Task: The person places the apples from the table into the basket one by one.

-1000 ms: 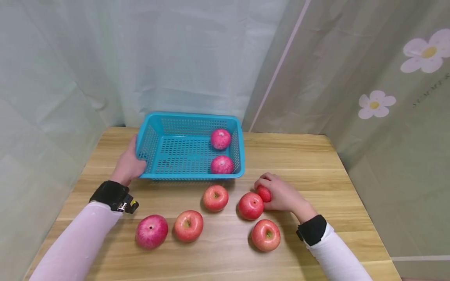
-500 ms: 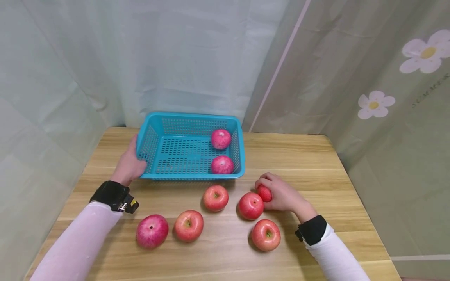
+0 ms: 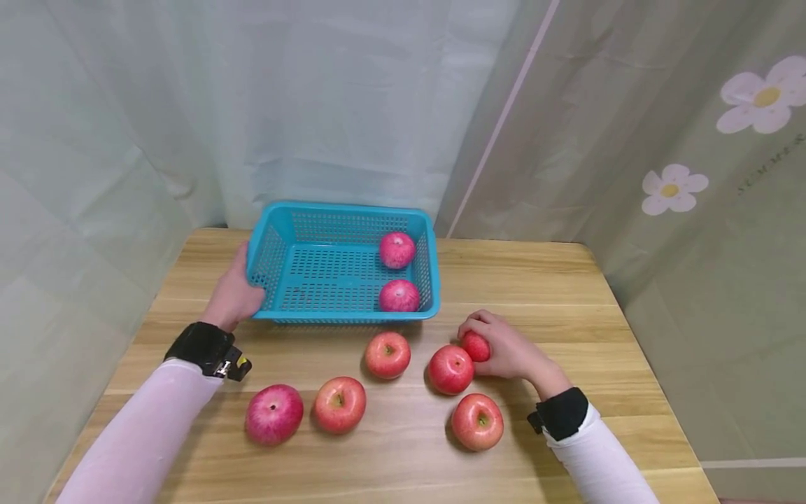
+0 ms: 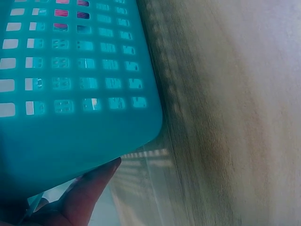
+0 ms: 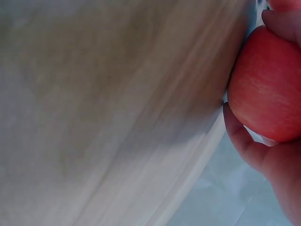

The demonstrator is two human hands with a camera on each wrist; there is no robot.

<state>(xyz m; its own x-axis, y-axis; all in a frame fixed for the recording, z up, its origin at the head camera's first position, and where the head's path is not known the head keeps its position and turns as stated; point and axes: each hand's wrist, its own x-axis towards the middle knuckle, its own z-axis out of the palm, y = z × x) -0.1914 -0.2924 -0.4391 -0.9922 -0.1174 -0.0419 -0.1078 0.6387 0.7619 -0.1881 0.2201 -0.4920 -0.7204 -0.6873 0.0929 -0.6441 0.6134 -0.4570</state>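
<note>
At the back of the table, a blue plastic basket (image 3: 346,317) holds two pinkish-red apples (image 3: 397,250) along its right side. My left hand (image 3: 233,294) grips the basket's left end, with the thumb over the rim. In the left wrist view, fingers (image 4: 89,193) show beneath the basket's perforated wall (image 4: 84,132). My right hand (image 3: 506,348) is curled round a red apple (image 3: 476,346) on the table. The right wrist view shows that apple (image 5: 268,87) between thumb and fingers. Right beside it sits another red apple (image 3: 450,369).
Nearer the front edge lie a magenta-red apple (image 3: 274,414) and a paler apple (image 3: 340,404). A further apple (image 3: 387,355) sits just before the basket, and one more (image 3: 477,422) lies below the right hand. A curtain (image 3: 352,105) hangs behind the wooden table (image 3: 403,469).
</note>
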